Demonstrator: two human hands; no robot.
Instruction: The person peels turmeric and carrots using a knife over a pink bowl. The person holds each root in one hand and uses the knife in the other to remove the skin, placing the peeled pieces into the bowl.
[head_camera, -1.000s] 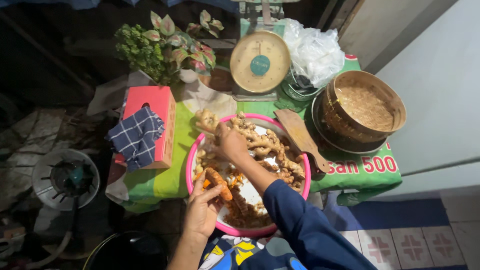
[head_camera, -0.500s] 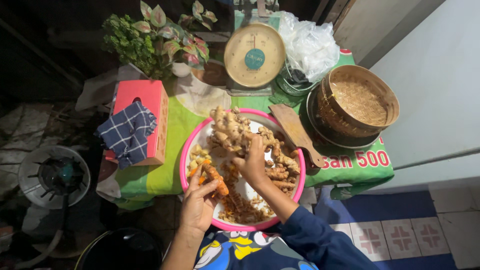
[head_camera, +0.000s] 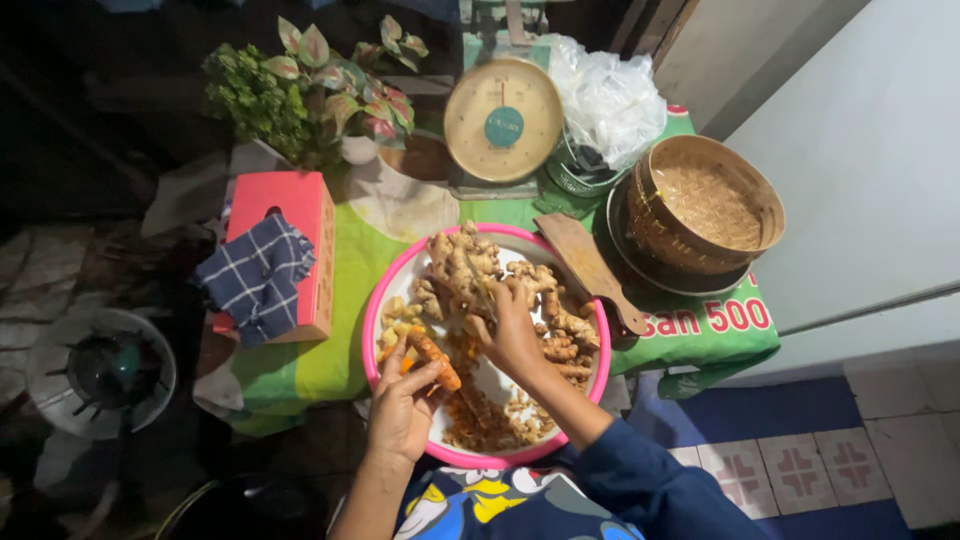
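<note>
Overhead view of a pink-rimmed basin (head_camera: 372, 318) of rhizomes, taken as the landmark for all positions. The left hand (head_camera: 403, 410) lies over the basin's near-left rim, fingers closed around an orange turmeric piece (head_camera: 432, 359) that projects from the fist toward the basin's middle. The right hand (head_camera: 512, 330) sits at the basin's centre, fingers curled down onto the pale ginger pile (head_camera: 470, 270); whether it grips a piece or only presses on the heap cannot be told.

Handling, as a judgement: the turmeric piece looks light, stiff and finger-shaped, best pinched across its thicker middle, since thin tips may snap. Its cut or peeled orange surface may be damp and somewhat slippery. The ginger looks knobbly and firm; its branched lobes offer natural holds, though a lobe can break off if levered.

Beyond the basin's far rim stands a dial kitchen scale (head_camera: 503, 120), with potted plants (head_camera: 300, 85) to the far left. Just beside the basin's right rim lies a wooden board (head_camera: 590, 265); farther right, a woven bamboo basket (head_camera: 706, 205). To the left rests a red box (head_camera: 305, 215) draped with a checked cloth (head_camera: 255, 275).
</note>
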